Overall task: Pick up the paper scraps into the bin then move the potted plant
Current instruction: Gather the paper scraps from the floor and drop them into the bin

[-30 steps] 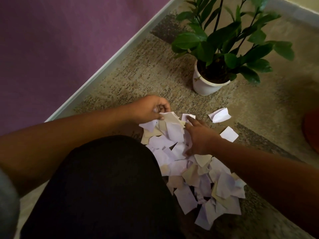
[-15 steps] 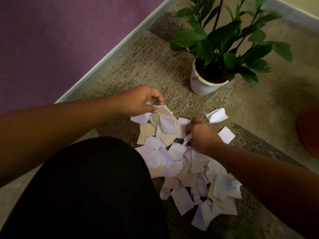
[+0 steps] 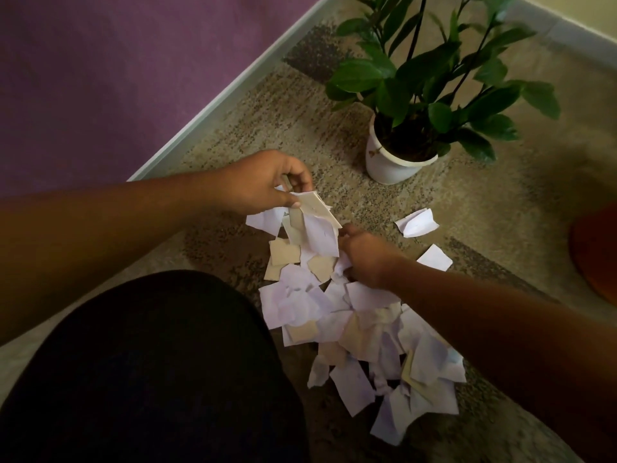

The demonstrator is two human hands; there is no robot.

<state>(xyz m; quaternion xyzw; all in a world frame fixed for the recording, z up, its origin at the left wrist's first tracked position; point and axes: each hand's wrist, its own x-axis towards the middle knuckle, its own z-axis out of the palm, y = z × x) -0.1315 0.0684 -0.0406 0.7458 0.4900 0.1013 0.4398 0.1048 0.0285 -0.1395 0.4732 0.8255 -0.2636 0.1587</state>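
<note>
Torn white and tan paper scraps [image 3: 364,342] lie heaped on the carpet in front of me. My left hand [image 3: 267,182] pinches a bunch of scraps [image 3: 314,225] lifted just above the heap's far end. My right hand [image 3: 367,259] rests low on the heap beside that bunch, fingers curled around a white scrap. Two stray scraps [image 3: 417,222] lie to the right. The potted plant [image 3: 394,162], green leaves in a white pot, stands upright beyond the heap. No bin is in view.
A purple wall [image 3: 117,78] with a pale skirting board [image 3: 233,95] runs along the left. My dark-clothed knee [image 3: 150,369] fills the lower left. An orange-brown rounded object [image 3: 597,252] sits at the right edge. Patterned carpet [image 3: 484,202] surrounds the heap.
My left hand has risen with its bunch of scraps. My right hand has curled on a scrap and shifted slightly toward the bunch.
</note>
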